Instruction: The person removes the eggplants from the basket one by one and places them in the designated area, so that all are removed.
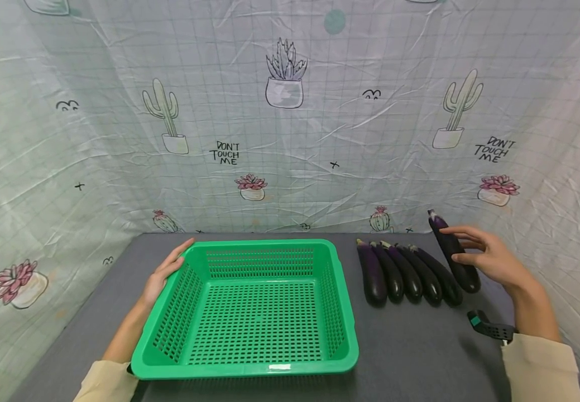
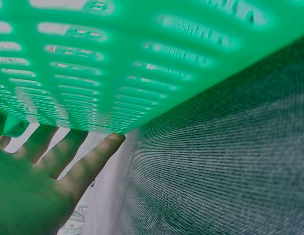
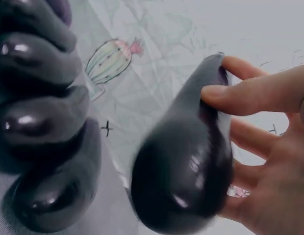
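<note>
In the head view my right hand [image 1: 490, 258] grips a long dark purple eggplant [image 1: 453, 251], thumb on one side and fingers on the other. Its stem end points up and away, and its rounded end [image 3: 181, 196] fills the middle of the right wrist view. Several more eggplants [image 1: 405, 273] lie side by side just left of it, stems toward the back. At the left, my left hand [image 1: 156, 282] rests against the side of a green plastic basket [image 1: 244, 368]. The left wrist view shows straight fingers [image 2: 95, 159] touching its slotted outer wall; nothing lies inside the basket.
Everything stands on a grey cloth-covered table [image 1: 410, 352]. A pale curtain [image 1: 290, 139] printed with potted cacti hangs close behind and along both sides. A black strap [image 1: 493, 329] sits at my right wrist.
</note>
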The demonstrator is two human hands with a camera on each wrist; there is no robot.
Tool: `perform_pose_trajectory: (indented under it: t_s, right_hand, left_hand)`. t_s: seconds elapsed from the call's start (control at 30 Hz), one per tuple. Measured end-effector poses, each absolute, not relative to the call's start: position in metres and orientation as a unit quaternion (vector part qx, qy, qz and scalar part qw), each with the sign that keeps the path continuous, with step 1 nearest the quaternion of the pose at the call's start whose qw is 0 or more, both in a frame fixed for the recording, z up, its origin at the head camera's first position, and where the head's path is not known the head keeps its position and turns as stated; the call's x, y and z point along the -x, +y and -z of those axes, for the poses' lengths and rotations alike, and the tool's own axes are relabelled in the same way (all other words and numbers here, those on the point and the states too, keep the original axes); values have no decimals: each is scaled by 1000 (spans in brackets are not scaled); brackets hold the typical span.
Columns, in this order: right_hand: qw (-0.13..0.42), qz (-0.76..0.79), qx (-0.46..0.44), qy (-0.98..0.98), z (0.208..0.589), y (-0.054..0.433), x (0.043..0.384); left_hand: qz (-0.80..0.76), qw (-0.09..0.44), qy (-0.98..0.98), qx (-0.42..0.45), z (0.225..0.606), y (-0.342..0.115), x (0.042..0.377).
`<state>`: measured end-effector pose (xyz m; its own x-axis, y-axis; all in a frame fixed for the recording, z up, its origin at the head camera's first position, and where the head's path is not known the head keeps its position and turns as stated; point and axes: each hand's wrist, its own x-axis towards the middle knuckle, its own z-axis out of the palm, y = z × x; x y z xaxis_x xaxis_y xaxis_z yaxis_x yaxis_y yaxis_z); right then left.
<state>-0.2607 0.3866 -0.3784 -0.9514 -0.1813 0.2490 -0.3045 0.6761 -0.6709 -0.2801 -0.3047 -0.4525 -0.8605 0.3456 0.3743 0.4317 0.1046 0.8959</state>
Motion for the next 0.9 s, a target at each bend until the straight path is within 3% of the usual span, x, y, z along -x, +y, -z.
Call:
perform_pose_trajectory:
  t_s: [0.3,0.9]
  right_hand:
    - [118,-335,-128,-926,388,396,268]
    - [72,-336,-86,-935,404,413,275]
  left_hand:
    - [623,28,-737,261,453,-305,280]
    - [613,41,-741,271,452,-305,280]
